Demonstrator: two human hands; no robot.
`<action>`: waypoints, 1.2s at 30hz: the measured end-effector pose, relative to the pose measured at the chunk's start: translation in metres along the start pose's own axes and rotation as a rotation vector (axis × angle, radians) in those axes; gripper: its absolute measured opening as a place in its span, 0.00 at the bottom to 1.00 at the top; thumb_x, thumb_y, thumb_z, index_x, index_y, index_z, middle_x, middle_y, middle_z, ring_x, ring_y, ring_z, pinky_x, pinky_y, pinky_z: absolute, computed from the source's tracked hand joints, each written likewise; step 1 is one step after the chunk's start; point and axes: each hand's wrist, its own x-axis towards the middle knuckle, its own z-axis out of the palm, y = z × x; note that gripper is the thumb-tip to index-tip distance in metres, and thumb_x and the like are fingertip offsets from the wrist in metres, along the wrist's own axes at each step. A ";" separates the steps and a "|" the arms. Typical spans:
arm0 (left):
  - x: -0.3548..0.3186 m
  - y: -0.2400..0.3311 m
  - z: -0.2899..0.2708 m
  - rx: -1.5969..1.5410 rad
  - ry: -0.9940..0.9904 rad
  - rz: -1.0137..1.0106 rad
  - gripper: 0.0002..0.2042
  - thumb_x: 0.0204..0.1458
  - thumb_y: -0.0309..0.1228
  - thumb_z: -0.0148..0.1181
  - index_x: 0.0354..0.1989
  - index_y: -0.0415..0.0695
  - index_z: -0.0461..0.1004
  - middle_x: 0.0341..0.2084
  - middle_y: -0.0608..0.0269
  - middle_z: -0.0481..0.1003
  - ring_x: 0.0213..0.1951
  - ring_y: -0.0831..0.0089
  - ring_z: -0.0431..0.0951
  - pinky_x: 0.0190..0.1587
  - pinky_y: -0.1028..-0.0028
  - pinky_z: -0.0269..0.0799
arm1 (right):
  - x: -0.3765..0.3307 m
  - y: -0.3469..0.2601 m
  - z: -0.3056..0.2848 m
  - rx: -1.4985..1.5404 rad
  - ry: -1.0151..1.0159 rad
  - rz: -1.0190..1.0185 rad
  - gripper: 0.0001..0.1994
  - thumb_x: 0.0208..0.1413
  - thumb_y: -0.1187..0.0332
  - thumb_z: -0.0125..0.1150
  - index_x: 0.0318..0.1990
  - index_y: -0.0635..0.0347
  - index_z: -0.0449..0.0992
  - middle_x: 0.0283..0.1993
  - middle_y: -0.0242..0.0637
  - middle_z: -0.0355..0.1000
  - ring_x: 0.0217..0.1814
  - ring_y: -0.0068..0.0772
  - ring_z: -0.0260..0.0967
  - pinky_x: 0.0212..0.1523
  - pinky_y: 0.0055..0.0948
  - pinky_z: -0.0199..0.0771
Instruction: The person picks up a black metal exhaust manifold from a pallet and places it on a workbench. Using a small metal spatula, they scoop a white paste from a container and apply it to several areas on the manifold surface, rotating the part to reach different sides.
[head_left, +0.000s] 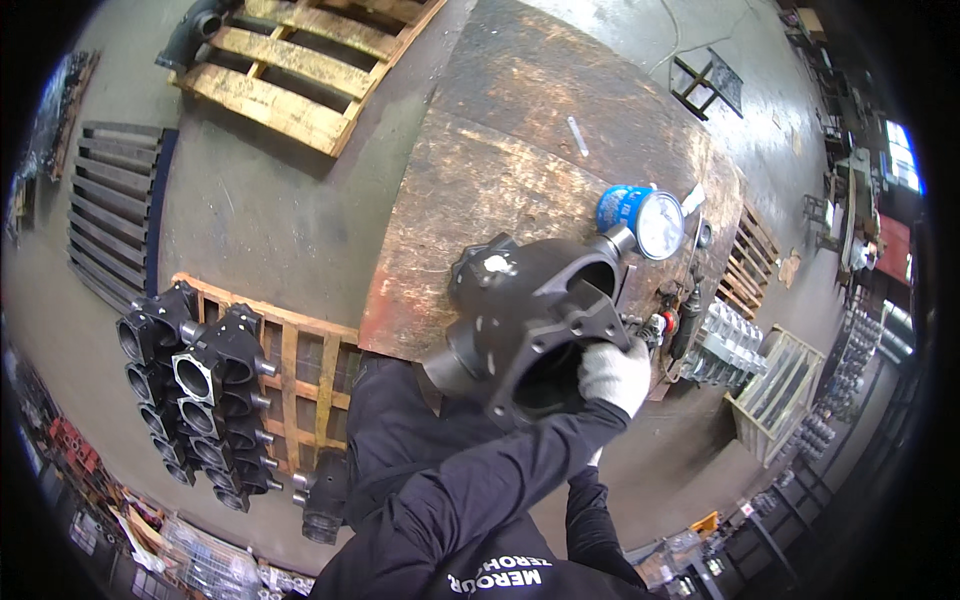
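Observation:
A large dark metal casting (480, 335), with pipe-like openings and a flange with bolt holes, is tilted over the near edge of the worn wooden tabletop (500, 170). My left hand (612, 380), in a white glove, is closed on the rim of its big opening, with the fingers partly hidden there. Only a sliver of white glove shows of my right hand (597, 458), below my left wrist; its fingers are out of sight behind the left arm and the casting. Right of the casting stands a blue can (625, 210) with a pale lid.
A hand tool with a dark body (687, 322) lies at the table's right edge. Several similar castings (205, 385) stand on a wooden pallet (290, 390) at left. Another pallet (290, 60) lies far left. A crate (780, 390) and silvery metal parts (725, 345) are at right.

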 end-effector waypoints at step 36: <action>-0.032 -0.403 -0.298 -0.278 0.262 0.143 0.16 0.63 0.21 0.55 0.59 0.38 0.67 0.54 0.47 0.75 0.52 0.59 0.80 0.55 0.64 0.78 | 0.153 -0.044 -0.016 -1.647 0.277 -0.507 0.22 0.56 0.68 0.56 0.60 0.45 0.76 0.65 0.41 0.68 0.67 0.46 0.65 0.68 0.44 0.62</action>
